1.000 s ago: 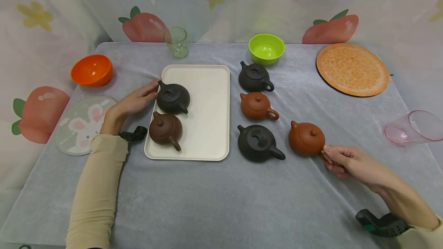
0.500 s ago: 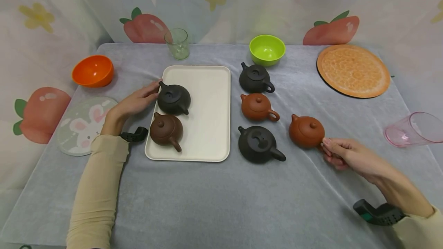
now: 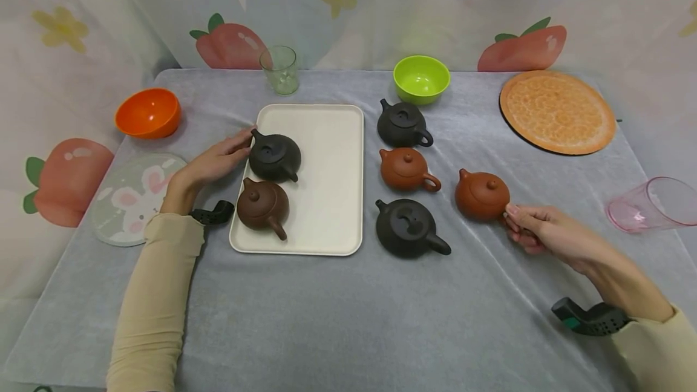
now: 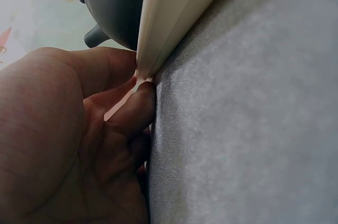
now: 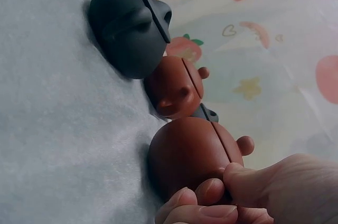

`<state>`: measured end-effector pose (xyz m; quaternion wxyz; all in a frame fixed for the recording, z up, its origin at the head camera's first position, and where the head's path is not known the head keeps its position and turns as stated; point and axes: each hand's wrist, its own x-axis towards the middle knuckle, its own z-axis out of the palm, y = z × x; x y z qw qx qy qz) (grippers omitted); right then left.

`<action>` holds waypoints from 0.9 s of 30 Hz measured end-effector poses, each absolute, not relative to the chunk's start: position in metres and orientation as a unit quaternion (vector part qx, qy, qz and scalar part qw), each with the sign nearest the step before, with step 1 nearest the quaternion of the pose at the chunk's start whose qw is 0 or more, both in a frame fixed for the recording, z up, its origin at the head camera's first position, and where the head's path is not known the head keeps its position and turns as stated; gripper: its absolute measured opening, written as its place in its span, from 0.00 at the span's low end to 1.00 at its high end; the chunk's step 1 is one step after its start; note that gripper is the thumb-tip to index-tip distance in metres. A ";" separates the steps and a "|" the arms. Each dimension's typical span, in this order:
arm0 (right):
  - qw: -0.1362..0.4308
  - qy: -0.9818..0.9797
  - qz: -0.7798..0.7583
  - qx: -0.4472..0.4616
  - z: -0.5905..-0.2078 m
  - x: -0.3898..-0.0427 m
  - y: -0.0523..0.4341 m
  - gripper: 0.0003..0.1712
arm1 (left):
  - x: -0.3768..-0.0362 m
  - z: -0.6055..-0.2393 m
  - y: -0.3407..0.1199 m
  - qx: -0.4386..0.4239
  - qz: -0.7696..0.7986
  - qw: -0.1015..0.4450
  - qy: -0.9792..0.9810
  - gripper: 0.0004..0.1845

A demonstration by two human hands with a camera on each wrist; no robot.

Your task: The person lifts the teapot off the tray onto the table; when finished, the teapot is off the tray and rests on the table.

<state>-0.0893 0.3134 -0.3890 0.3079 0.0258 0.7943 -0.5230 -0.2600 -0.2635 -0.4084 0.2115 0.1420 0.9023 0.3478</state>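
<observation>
My right hand [image 3: 544,231] pinches the handle of a reddish-brown teapot [image 3: 482,196], its spout facing away to the left. In the right wrist view, thumb and fingertips close over that handle and hide most of it. Whether the pot touches the cloth is unclear. At the left, my left hand [image 3: 213,162] holds the left rim of a cream tray [image 3: 327,198]. The left wrist view has the thumb against the rim and a finger lower by the tray's wall [image 4: 169,18]. On the tray stand a black teapot [image 3: 274,157] and a dark brown teapot [image 3: 263,205].
Right of the tray, a black teapot [image 3: 404,124], a reddish-brown teapot [image 3: 406,169] and another black teapot [image 3: 409,228] form a column. Around them are a green bowl [image 3: 422,80], orange bowl [image 3: 147,114], greenish glass [image 3: 281,70], pink glass [image 3: 642,205], orange round mat [image 3: 558,112] and rabbit mat [image 3: 133,198].
My right hand has carried the reddish-brown teapot a short way forward, away from the front of the table. The left hand and the tray have stayed in place.
</observation>
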 end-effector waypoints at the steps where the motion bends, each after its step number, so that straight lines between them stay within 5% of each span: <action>1: 0.309 0.795 -0.521 0.027 -0.389 -0.091 0.313 0.27 | -0.260 -0.408 -0.264 0.141 0.347 0.211 0.903 0.31; 27: 0.300 0.803 -0.511 0.057 -0.386 -0.123 0.313 0.28 | -0.259 -0.410 -0.265 0.141 0.352 0.205 0.902 0.31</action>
